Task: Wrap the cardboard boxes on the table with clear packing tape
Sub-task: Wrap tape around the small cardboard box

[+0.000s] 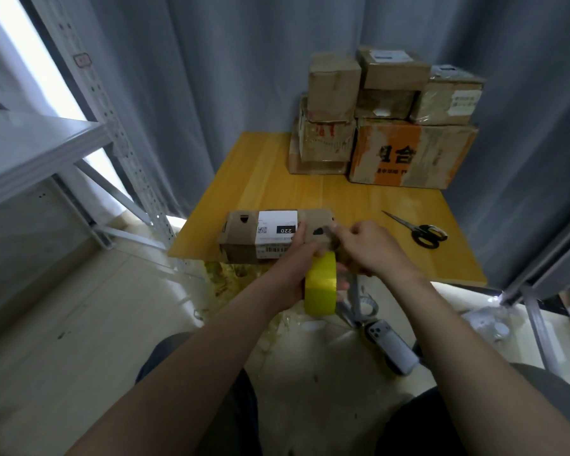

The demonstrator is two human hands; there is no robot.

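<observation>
Left hand (295,279) gripping one tape roll (320,287), right hand (375,248) blurring over one box (244,238), hold unclear, roughly seven boxes (412,156) overlapping behind.

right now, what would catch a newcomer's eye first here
The yellow tape roll stands out, gripped by the left hand at the near edge of the table, beside a labelled cardboard box that the right hand touches. Behind, a stack of boxes fills the far right corner.

I read "220", white on a black patch and upside down to me, on the white label (277,230) of the near box (241,240). The big orange-printed box (408,156) at the back shows "合"; its smaller print is too blurred.
</observation>
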